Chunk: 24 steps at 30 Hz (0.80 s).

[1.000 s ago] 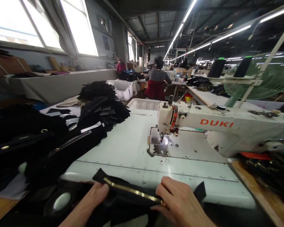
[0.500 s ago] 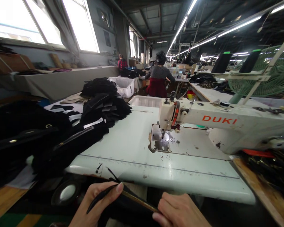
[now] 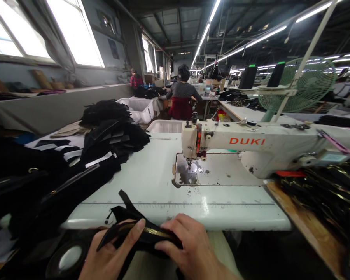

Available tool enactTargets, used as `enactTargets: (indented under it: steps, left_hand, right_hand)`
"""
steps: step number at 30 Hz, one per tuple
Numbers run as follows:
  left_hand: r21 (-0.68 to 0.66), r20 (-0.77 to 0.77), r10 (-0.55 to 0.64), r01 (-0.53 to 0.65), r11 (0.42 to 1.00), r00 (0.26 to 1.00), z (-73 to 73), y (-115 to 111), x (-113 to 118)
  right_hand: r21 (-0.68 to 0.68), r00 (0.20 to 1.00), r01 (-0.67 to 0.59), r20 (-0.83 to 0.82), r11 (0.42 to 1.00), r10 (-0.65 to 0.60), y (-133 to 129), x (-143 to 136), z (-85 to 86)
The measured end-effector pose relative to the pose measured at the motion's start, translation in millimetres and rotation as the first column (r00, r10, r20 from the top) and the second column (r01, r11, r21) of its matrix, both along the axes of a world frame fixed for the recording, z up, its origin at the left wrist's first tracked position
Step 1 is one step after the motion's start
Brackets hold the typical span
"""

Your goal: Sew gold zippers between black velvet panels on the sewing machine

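A black zipper piece (image 3: 156, 231) with gold metal teeth is stretched between my hands, just off the front edge of the sewing table. My left hand (image 3: 113, 245) pinches its left part, thumb on top, and one black end curves back over the fingers. Gripping the right part is my right hand (image 3: 186, 241), thumb and fingers closed on the black fabric. A loose black strip sticks up over the table edge from the piece. Beyond the hands stands the white sewing machine (image 3: 221, 136), with no cloth under its needle.
Black fabric pieces (image 3: 111, 132) lie heaped on the left of the table (image 3: 140, 175). Black pieces with gold zippers (image 3: 323, 190) sit at the right. White bins (image 3: 138, 109), a green fan (image 3: 303, 85) and a person (image 3: 182, 93) seated with back turned are farther off.
My right hand has moved left, closer to my left hand, and re-gripped the zipper piece. The piece has risen and its black strip now overlaps the table. The view has turned right.
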<state>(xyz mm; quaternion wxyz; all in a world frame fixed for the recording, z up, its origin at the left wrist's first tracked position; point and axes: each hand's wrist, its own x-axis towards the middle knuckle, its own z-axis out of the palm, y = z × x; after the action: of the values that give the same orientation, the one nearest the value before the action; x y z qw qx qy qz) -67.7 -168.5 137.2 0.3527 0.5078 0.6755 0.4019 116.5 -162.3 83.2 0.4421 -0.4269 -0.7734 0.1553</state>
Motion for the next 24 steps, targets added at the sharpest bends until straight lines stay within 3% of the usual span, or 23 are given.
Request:
enactTargets:
  steps: [3, 5, 8, 11, 15, 20, 24]
  left_hand:
    - [-0.008, 0.004, 0.017, -0.017, 1.000, 1.000, -2.2, -3, 0]
    - [-0.011, -0.001, 0.020, -0.020, 1.000, 1.000, -1.0, -3, -2]
    - [0.013, -0.030, -0.055, 0.055, 0.998, 0.998, 3.4, -4, -5]
    - [0.079, -0.095, -0.113, 0.121, 0.990, 0.989, 5.5, -4, -5]
    - [0.013, -0.003, -0.021, 0.021, 1.000, 1.000, -2.1, -4, -6]
    - [-0.100, 0.104, 0.002, 0.008, 0.995, 0.995, -16.9, -4, -11]
    - [-0.106, 0.249, 0.095, -0.070, 0.992, 0.964, -16.1, -7, -15]
  right_hand:
    - [0.110, 1.000, 0.002, 0.012, 0.994, -0.003, -1, -7, -2.7]
    - [0.097, 0.999, -0.036, 0.029, 0.995, 0.034, -2, -8, -2.1]
    - [-0.066, 0.996, -0.094, -0.014, 0.993, 0.093, -4, -3, 7.4]
    - [-0.284, 0.996, -0.094, -0.037, 0.954, 0.087, -4, 4, 23.7]
    - [-0.420, 0.997, -0.080, -0.016, 0.904, 0.081, -2, 6, 34.8]
    - [-0.291, 0.992, -0.119, -0.078, 0.949, 0.101, -2, -5, 23.5]
    - [-0.147, 0.987, -0.153, -0.079, 0.977, 0.143, -3, -3, 18.4]
